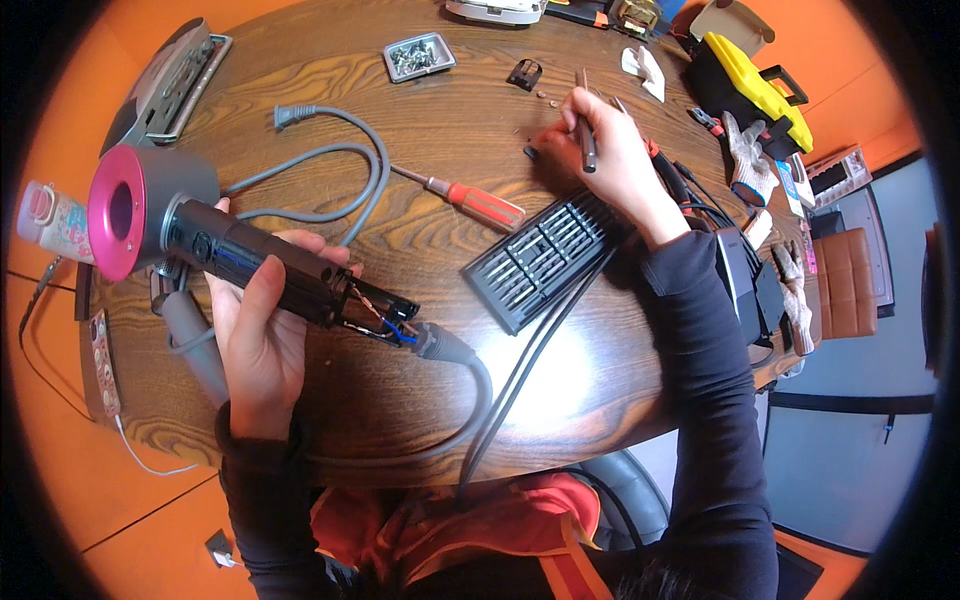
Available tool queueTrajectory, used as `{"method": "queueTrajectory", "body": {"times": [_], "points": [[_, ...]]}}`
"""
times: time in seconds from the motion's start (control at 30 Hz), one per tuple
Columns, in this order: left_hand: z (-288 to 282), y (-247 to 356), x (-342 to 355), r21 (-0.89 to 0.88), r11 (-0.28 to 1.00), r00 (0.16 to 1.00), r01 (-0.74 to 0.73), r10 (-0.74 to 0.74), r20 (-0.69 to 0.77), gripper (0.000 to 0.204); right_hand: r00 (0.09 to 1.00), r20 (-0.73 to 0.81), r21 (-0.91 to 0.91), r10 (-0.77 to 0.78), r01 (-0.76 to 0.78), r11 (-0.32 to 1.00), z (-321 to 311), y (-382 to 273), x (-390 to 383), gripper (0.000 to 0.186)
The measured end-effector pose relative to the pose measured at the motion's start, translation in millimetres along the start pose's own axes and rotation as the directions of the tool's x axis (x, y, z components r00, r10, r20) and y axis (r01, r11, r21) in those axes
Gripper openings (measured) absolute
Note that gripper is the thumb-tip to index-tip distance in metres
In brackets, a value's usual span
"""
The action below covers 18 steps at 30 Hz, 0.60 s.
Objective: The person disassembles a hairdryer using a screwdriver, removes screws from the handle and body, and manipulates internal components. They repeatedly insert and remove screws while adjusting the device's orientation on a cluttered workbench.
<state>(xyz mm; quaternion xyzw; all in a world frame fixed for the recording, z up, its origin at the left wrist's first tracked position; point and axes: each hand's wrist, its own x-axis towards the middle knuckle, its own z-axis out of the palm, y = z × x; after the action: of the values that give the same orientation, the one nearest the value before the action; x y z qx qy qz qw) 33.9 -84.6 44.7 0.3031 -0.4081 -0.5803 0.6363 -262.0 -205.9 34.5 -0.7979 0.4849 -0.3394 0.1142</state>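
Note:
My left hand (262, 320) grips the dark handle of a grey-and-pink hair dryer (148, 210); the handle's lower end is opened, showing coloured wires (380, 322) where a grey cable joins it. My right hand (605, 160) has its fingers closed on a slim dark pen-like screwdriver (586, 140), held upright over small dark bits on the wood, partly hidden by my fingers. Below that hand lies an open black case of screwdriver bits (535, 262). A red-handled screwdriver (480, 203) lies between my hands, beside a grey cord with a plug (292, 115).
On the wooden table (300, 70) stand a small tray of screws (418, 57), a black plastic piece (524, 74) and white tissue (643, 70). A yellow-and-black toolbox (745, 85), work gloves (752, 160) and black cables line the right. A bottle (55, 222) and phone (107, 360) sit left.

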Motion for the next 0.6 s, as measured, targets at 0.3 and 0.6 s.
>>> {"method": "queueTrajectory", "body": {"times": [0.3, 0.6], "points": [[1, 0, 0, 0.032, 0.999, 1.000, -0.001, 0.001, -0.013, 0.056, 0.999, 0.018, -0.078, -0.042, 0.044, 0.996, 9, -3, -4, 0.014], [1, 1, 0, -0.046, 0.999, 1.000, 0.003, -0.004, -0.014, 0.064, 0.985, 0.164, 0.067, -0.062, 0.051, 0.996, 11, -7, -3, 0.010]]}}
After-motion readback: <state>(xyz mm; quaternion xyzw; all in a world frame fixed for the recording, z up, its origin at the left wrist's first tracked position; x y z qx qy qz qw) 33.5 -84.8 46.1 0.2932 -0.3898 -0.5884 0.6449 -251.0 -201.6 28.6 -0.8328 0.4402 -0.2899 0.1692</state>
